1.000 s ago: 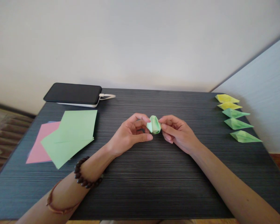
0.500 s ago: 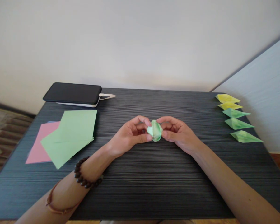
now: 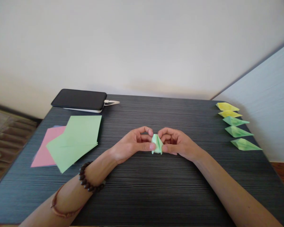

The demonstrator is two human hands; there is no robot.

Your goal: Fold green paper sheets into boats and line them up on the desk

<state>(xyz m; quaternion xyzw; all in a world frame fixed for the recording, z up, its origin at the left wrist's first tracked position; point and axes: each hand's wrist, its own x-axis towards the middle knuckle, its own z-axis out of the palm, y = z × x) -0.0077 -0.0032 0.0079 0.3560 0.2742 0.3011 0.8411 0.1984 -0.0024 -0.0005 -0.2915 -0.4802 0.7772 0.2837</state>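
Note:
Between my two hands, over the middle of the dark table (image 3: 142,189), is a small folded piece of light green paper (image 3: 157,143). My left hand (image 3: 134,144) pinches its left side, the thumb laid across the front. On the opposite side, the thumb and fingers of my right hand (image 3: 178,143) grip its right edge. The paper narrows toward its top and shows creases and two pointed lower corners. My fingertips partly hide both of its sides.
Green paper sheets (image 3: 79,132) overlap a pink sheet (image 3: 48,145) at the left. Behind them a black phone (image 3: 79,100) rests on a white object, with a white cable (image 3: 112,102). Several folded yellow (image 3: 227,107) and green paper pieces (image 3: 239,131) line the right side, near the wall.
The folded green paper has turned in my fingers: its rounded bulging side showed before, now a flatter, tapered face with two lower points. Both hands keep hold; the whole view has shifted slightly.

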